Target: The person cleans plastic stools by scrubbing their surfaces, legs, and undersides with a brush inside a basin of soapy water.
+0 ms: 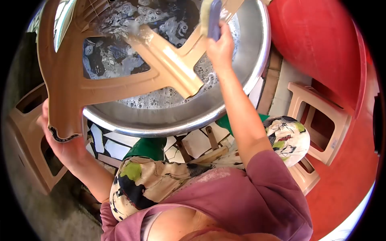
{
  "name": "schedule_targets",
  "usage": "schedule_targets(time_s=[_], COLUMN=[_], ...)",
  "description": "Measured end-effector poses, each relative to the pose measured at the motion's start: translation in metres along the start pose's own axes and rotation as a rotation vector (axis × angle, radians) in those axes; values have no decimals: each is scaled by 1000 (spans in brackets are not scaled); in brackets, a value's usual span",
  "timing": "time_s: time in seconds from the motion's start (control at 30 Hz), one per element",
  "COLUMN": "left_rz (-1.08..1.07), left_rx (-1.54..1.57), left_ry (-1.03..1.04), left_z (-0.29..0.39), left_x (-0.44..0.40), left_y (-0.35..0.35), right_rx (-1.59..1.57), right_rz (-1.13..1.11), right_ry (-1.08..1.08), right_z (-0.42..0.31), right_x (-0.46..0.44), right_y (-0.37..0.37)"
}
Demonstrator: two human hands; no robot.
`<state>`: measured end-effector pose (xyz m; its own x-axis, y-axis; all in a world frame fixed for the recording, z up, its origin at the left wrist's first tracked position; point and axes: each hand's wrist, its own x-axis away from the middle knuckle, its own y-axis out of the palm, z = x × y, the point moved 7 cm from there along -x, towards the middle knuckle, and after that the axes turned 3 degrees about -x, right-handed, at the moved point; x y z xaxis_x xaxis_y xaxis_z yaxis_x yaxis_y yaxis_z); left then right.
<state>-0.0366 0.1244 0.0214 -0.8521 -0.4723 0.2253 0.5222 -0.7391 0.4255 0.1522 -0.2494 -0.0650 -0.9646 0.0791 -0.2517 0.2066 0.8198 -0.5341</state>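
Observation:
A tan plastic stool is held tilted over a round metal basin of soapy water. My left hand is closed around the end of a stool leg at the left, with some fingers hidden behind it. In my right hand is a scrubbing brush with a blue-grey back and pale bristles, held upright at the stool's right side, over the basin. Whether the bristles touch the stool I cannot tell.
Another tan stool stands at the left. To the right are a tan stool, part of one more, and a large red tub. Below the basin is a floor of broken tiles.

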Motion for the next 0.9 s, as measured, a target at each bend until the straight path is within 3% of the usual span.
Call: schedule_targets(time_s=[0.03,0.07,0.13,0.33,0.4,0.43,0.47,0.53,0.57,0.6,0.67,0.8,0.87,0.9], left_rz=[94,-12,-25,-43,-205,-206,-185,-168,-220,-270,-270,-245,-293,-316], left_rx=[-31,3,-41,241,543,551,568,605,430,255,290,336,331,250], left_ry=[-63,-94,-243,-418,-455,-452,-486,-509,-560,-608,-614,-604,-611,-601], left_z=[-8,-14,-29,-79,-81,-86,-96,-104,-108,-112,-116,-135,-154,-163], left_x=[7,13,22,43,41,38,38,32,30,29,27,36,44,47], left_y=[-10,-5,-1,17,58,58,56,61,68,75,85,83,76,72], right_rx=[-14,-22,49,-39,35,181,189,14,142,156,523,731,615,630], right_rz=[9,5,19,-7,13,102,99,-36,-52,-57,-18,-52,-253,-408], right_ry=[-57,-61,-200,-137,-356,-665,-671,-274,-209,-221,-380,-440,-269,69], right_z=[-3,-1,-4,-30,-47,-76,-77,-53,-39,-39,-50,-86,-81,-73], right_x=[-12,-22,-39,-74,-84,-84,-83,-99,-108,-110,-113,-74,-49,-34], right_y=[0,-1,-9,-36,-47,-54,-58,-62,-66,-72,-80,-102,-100,-92])
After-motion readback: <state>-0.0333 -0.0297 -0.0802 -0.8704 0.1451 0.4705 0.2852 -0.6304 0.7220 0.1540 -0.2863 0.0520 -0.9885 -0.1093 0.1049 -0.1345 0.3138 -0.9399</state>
